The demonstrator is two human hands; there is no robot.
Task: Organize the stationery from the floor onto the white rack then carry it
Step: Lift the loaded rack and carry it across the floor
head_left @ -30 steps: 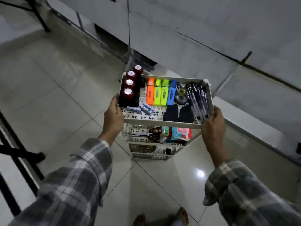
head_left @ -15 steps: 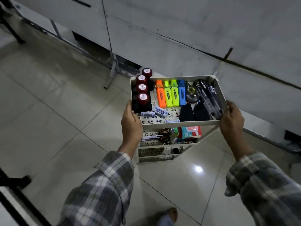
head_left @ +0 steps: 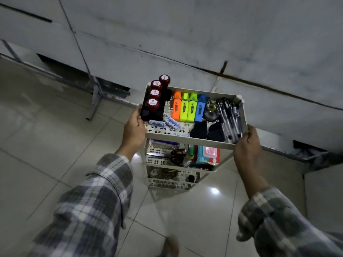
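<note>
I hold the white rack (head_left: pixel 187 140) off the floor, in front of me. My left hand (head_left: pixel 134 131) grips the left side of its top tier and my right hand (head_left: pixel 246 147) grips the right front corner. The top tier carries several red-capped stamps (head_left: pixel 155 98), several highlighters (head_left: pixel 187 108), a bundle of black pens (head_left: pixel 230 117), a tape dispenser (head_left: pixel 210 112), two black clips (head_left: pixel 207 131) and small staple boxes (head_left: pixel 167 123). Scissors (head_left: pixel 172 156) and a red and blue packet (head_left: pixel 207 154) lie on the middle tier. Rubber bands (head_left: pixel 165 173) sit on the lowest tier.
A tiled wall (head_left: pixel 185 43) runs close behind the rack. A metal leg (head_left: pixel 94 97) of a low frame stands on the glossy tiled floor (head_left: pixel 46 145) at the left. A dark gap and ledge (head_left: pixel 311 154) lie at the right. My foot (head_left: pixel 170 247) shows below.
The view has swung left along the wall while I carry the rack; the black stand at the far left has left the frame. Both hands keep the same grip.
</note>
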